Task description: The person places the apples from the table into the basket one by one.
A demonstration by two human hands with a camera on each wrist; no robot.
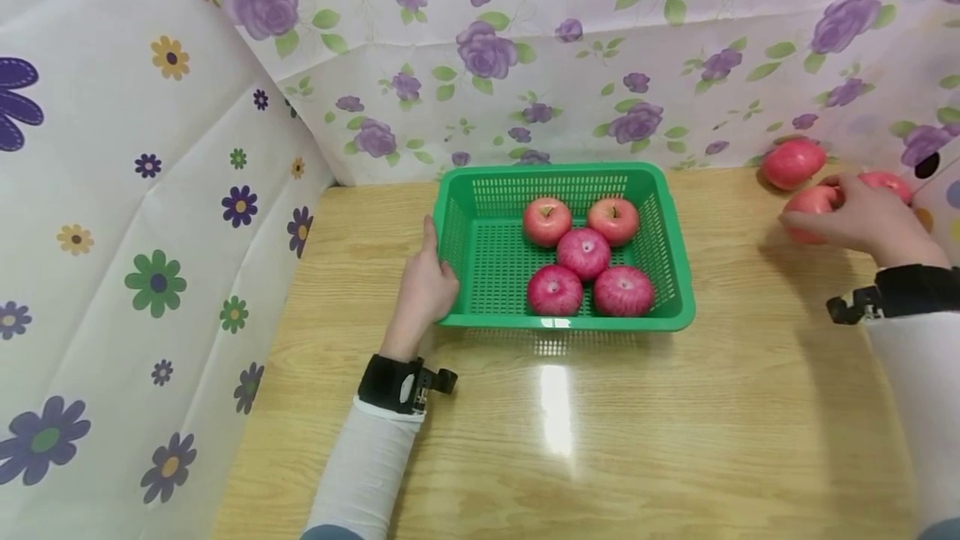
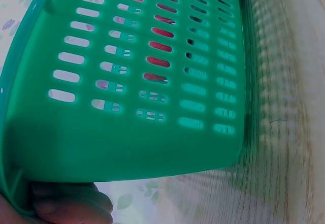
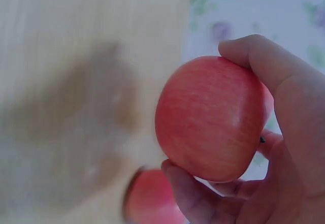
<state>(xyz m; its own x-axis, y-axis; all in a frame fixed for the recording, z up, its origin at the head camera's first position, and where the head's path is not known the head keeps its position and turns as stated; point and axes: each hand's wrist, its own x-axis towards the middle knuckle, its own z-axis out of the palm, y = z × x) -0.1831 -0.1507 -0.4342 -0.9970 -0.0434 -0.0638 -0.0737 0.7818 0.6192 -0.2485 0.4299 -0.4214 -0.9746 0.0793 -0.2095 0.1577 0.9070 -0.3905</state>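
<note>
A green plastic basket (image 1: pixel 487 321) with slotted walls stands on the table, bearing several red apples (image 1: pixel 583 254) grouped toward its right side. At its left end, my left hand (image 1: pixel 423 290) grips the rim, and curled fingers (image 2: pixel 76 203) show beneath the rim in the left wrist view. Off to the right, my right hand (image 1: pixel 873 219) holds a red apple (image 3: pixel 210 120) between thumb and fingers. Behind that hand are two more apples, one near the back wall (image 1: pixel 793 162) and another partly hidden by the hand (image 1: pixel 887 183).
Floral sheeting (image 1: pixel 487 48) hangs behind the table, and a flowered sheet (image 1: pixel 157 273) covers the left side. The wooden table (image 1: pixel 555 473) reflects a bright light in front of the basket. Each wrist wears a black strap with a small camera.
</note>
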